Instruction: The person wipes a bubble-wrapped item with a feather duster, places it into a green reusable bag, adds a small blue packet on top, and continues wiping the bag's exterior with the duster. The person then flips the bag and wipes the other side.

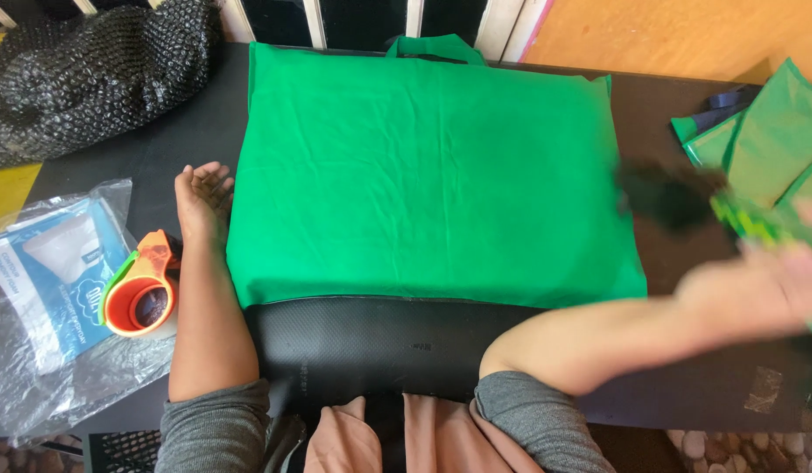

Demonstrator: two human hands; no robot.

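A large green fabric bag (432,175) lies flat on the black table (143,149), its handles (436,45) pointing away from me. A black padded item (371,337) sticks out from under its near edge. My left hand (203,200) rests palm up, fingers apart, beside the bag's left edge, holding nothing. My right hand (760,285) is blurred with motion at the right, fingers around a green tool with a dark blurred head (677,197) near the bag's right edge.
An orange and green tape dispenser (141,289) sits by my left forearm, next to a clear plastic packet with a blue and white insert (51,280). Black bubble wrap (91,70) lies at far left. More folded green bags (765,140) are stacked at right.
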